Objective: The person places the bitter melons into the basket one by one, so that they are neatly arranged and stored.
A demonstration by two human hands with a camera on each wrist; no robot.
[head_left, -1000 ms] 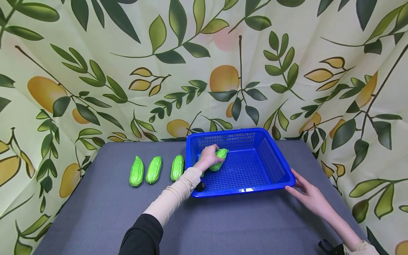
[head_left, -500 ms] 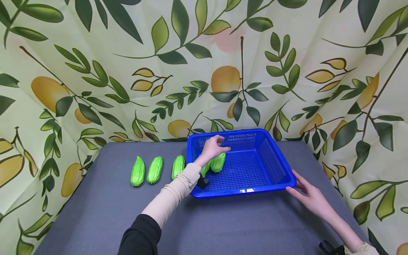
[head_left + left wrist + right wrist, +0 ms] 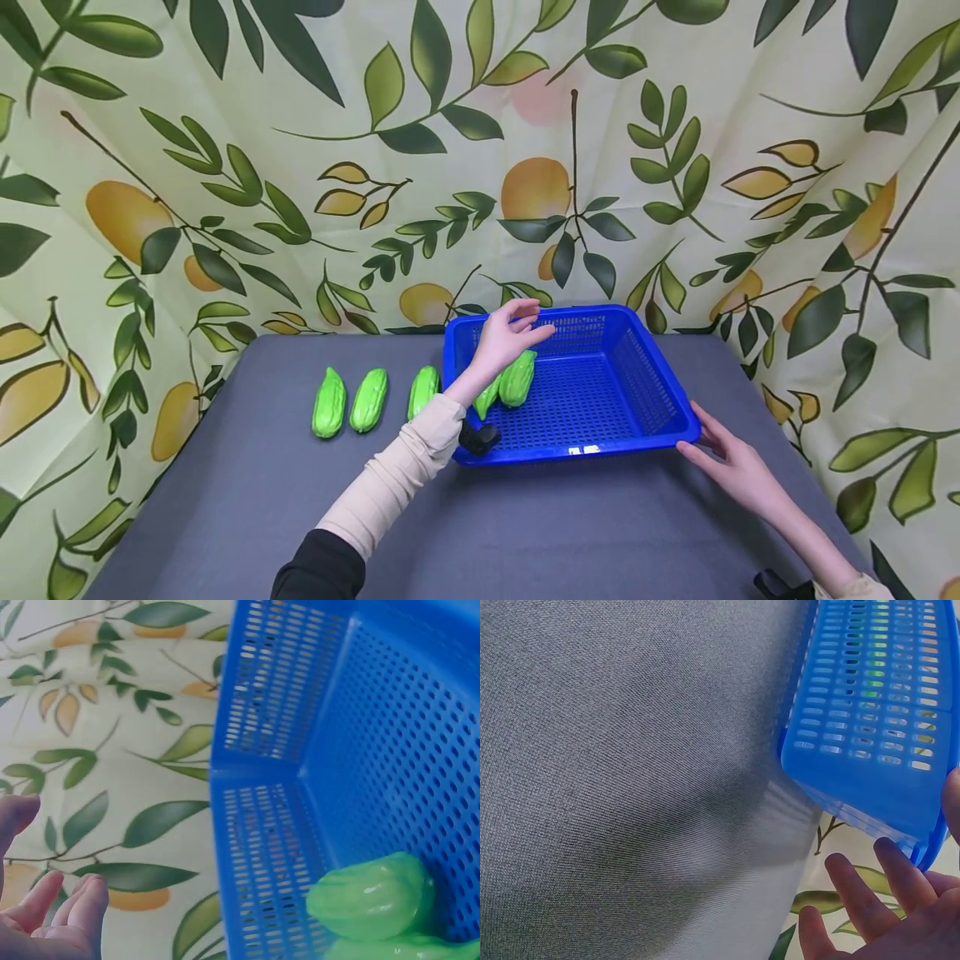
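From the head view, three green gourds (image 3: 368, 402) lie on the grey table (image 3: 525, 525), the rightmost partly covered by the left sleeve (image 3: 397, 458). Two more (image 3: 517, 382) sit in the blue basket (image 3: 585, 400), behind the left hand (image 3: 504, 333), fingers apart; the right hand's (image 3: 731, 467) spread fingers touch its corner.

The left wrist view shows those two touching.

The right wrist view shows the basket's outer wall (image 3: 870, 761), green glinting through slots.
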